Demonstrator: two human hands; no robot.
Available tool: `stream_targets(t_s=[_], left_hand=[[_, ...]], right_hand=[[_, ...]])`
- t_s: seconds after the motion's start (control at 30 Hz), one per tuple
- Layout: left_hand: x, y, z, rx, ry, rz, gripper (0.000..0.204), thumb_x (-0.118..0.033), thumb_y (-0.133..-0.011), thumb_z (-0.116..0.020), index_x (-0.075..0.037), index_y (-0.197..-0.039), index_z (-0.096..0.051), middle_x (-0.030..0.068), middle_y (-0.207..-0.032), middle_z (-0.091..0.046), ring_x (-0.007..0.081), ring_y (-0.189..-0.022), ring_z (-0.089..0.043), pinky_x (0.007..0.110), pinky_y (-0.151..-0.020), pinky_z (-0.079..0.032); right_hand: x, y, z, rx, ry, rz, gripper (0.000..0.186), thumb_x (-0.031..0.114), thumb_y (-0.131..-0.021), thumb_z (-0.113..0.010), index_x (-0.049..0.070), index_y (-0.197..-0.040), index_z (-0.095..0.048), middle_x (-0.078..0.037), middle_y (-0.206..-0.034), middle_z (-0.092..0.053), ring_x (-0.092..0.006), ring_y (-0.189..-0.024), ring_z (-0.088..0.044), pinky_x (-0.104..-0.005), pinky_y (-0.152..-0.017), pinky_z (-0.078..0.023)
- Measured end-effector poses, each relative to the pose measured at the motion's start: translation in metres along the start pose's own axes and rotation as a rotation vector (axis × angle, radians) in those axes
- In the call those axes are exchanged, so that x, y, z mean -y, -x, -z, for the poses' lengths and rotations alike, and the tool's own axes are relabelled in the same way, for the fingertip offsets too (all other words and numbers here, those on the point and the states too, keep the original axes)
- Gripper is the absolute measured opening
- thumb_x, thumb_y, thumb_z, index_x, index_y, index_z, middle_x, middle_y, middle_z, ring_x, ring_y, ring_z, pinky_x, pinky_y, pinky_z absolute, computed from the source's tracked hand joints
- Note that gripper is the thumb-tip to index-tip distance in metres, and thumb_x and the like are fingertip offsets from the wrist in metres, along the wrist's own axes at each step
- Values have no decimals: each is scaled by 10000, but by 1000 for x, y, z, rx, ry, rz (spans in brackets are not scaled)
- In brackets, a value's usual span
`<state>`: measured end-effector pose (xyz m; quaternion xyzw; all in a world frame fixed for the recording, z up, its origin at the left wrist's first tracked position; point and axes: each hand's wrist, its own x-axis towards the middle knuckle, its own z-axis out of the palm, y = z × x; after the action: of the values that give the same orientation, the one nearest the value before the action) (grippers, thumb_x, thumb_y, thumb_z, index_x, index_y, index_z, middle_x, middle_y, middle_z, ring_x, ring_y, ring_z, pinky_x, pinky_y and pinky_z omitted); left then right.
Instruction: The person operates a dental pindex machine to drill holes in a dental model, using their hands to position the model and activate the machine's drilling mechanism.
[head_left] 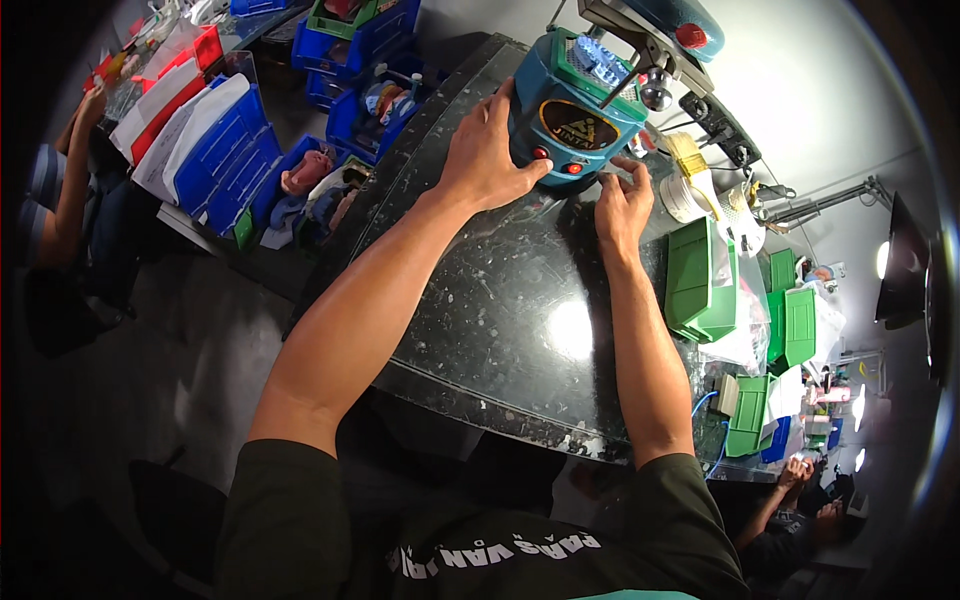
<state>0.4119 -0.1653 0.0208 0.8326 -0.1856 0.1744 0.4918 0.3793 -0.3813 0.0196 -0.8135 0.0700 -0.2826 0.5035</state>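
Left hand (488, 150) lies wide against the teal machine (578, 122), right hand (624, 208) half-curled beside it; best steadied evenly, thumb clear of the red buttons (542, 153).

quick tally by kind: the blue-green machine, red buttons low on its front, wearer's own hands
Blue-green boxy machine: 1
Round red buttons low on its front: 2
Wearer's bare hands, left hand and right hand: 2
Total: 5
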Motion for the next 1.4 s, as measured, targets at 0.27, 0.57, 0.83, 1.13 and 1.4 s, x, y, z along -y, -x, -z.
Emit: stream_targets(t_s=[0.27,0.57,0.83,1.13,1.4], left_hand=[[5,-1,-4,-14,-26,-27,1115,-335,-786,-869,-62,-1636,-201,280,-1506,-472,453,-1417,-462,541,-1205,-382],[-1,1,0,-10,-10,3,1095,-290,-784,-884,-24,-1633,-246,280,-1552,-455,437,-1462,-444,507,-1229,-374],[-1,0,0,-6,0,11,1091,-284,-781,-884,-1,-1626,-254,292,-1553,-452,441,-1462,-445,505,-1231,-372],[2,0,-2,-20,-14,1,1104,-302,-786,-878,9,-1630,-239,296,-1560,-445,442,-1467,-438,502,-1239,-364],[-1,3,-1,-9,-17,17,1124,-314,-791,-881,-5,-1640,-212,290,-1583,-416,434,-1485,-414,505,-1242,-363]], right_hand=[[4,3,0,6,-17,-17,227,19,-952,-626,-7,-1178,-631,-106,-789,-732,-85,-649,-567,-287,-589,-441],[2,2,-1,2,-13,2,227,17,-947,-633,-10,-1172,-635,-93,-740,-716,-80,-618,-538,-286,-578,-419],[-2,-1,0,-1,8,22,225,22,-938,-639,-10,-1161,-641,-98,-720,-711,-83,-621,-539,-291,-587,-421],[2,1,0,12,-15,12,224,16,-943,-627,-20,-1165,-638,-95,-730,-710,-75,-623,-534,-282,-574,-406],[-1,2,1,16,-19,14,224,15,-947,-614,-22,-1166,-635,-110,-756,-729,-75,-626,-544,-279,-572,-411]])
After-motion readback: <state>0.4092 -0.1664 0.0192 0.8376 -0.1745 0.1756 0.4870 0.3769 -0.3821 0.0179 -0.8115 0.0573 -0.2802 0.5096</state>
